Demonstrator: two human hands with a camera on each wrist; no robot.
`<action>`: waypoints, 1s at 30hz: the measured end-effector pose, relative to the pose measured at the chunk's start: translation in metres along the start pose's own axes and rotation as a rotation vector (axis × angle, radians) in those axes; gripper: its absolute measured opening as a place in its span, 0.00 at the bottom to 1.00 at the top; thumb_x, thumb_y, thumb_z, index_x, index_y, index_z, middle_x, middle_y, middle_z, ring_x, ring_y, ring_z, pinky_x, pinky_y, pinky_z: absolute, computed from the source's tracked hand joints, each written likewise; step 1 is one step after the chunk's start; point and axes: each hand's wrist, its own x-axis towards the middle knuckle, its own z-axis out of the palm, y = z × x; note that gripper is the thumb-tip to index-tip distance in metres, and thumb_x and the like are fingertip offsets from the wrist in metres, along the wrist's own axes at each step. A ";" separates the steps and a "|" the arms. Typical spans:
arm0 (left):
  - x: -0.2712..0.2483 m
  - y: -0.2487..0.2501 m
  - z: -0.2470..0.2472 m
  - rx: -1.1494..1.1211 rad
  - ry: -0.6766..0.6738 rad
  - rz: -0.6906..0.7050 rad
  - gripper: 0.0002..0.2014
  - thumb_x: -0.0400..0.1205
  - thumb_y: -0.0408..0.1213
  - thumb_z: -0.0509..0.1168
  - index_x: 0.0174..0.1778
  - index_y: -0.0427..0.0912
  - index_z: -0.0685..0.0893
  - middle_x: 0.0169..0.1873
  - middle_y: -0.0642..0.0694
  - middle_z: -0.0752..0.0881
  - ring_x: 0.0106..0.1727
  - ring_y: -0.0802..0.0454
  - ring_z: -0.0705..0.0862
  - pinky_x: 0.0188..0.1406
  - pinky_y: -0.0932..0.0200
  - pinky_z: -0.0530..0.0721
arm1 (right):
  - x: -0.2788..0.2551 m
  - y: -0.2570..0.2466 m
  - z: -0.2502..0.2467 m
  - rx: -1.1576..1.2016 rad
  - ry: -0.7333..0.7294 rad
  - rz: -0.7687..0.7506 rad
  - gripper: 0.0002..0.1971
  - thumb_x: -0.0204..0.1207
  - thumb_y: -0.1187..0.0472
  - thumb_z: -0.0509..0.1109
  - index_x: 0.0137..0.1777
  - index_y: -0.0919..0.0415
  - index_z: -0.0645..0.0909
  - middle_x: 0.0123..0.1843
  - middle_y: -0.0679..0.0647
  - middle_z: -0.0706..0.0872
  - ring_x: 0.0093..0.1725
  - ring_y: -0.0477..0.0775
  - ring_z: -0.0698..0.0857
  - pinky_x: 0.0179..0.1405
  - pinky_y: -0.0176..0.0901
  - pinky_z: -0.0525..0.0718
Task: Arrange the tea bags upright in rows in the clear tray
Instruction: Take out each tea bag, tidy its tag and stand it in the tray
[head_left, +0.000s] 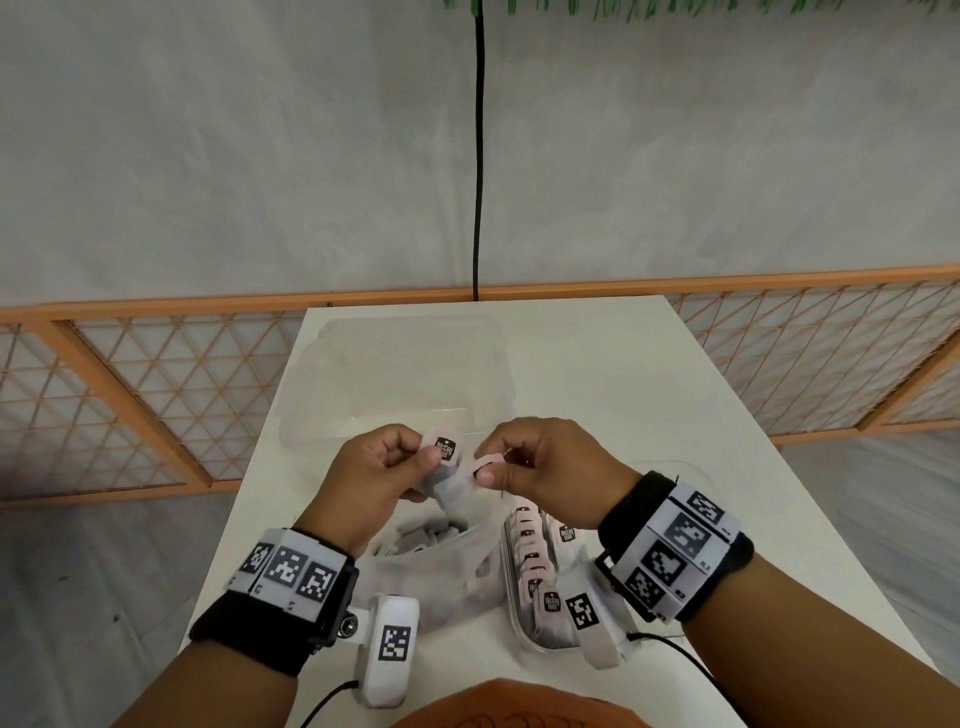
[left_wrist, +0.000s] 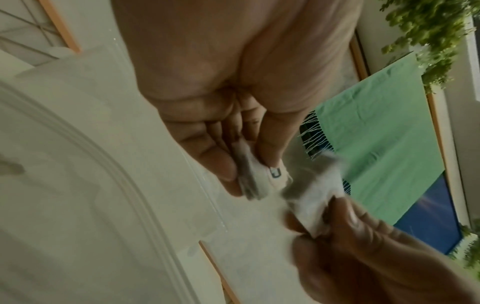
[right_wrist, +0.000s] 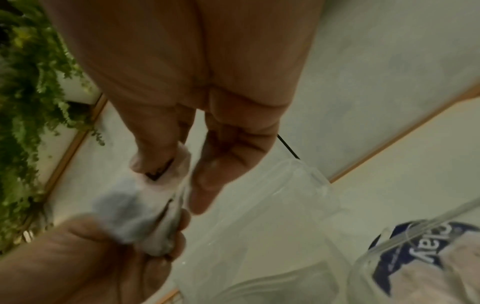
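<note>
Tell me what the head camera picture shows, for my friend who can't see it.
Two hands hold tea bags above a white table: the left hand pinches a small bunch, the right hand pulls one away. Below sits a clear tray with a row of upright tea bags.

A white surface (head_left: 649, 374) stands against a pale grey wall (head_left: 260, 156) with an orange-framed lattice panel (head_left: 130, 395) below; a black cable (head_left: 478, 156) hangs down, greenery (right_wrist: 28, 82) overhead.
</note>
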 end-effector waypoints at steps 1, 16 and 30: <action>0.000 0.000 0.000 0.013 0.024 0.007 0.08 0.79 0.27 0.69 0.34 0.36 0.81 0.30 0.41 0.89 0.29 0.49 0.85 0.30 0.60 0.83 | -0.001 -0.004 -0.001 0.036 -0.040 0.023 0.08 0.76 0.61 0.74 0.39 0.45 0.83 0.33 0.43 0.87 0.36 0.46 0.87 0.37 0.38 0.82; -0.005 0.010 0.001 -0.189 0.073 0.124 0.11 0.57 0.36 0.84 0.26 0.51 0.89 0.33 0.53 0.88 0.34 0.57 0.84 0.39 0.61 0.80 | 0.000 -0.023 -0.007 0.020 -0.040 -0.021 0.07 0.67 0.54 0.82 0.35 0.52 0.87 0.30 0.49 0.84 0.29 0.42 0.76 0.34 0.36 0.76; -0.009 0.016 0.007 -0.109 -0.018 0.118 0.05 0.78 0.26 0.67 0.37 0.33 0.84 0.24 0.41 0.85 0.25 0.53 0.80 0.28 0.65 0.80 | 0.008 -0.021 -0.002 -0.174 0.177 -0.043 0.05 0.74 0.55 0.75 0.39 0.52 0.83 0.30 0.37 0.84 0.30 0.40 0.81 0.33 0.29 0.76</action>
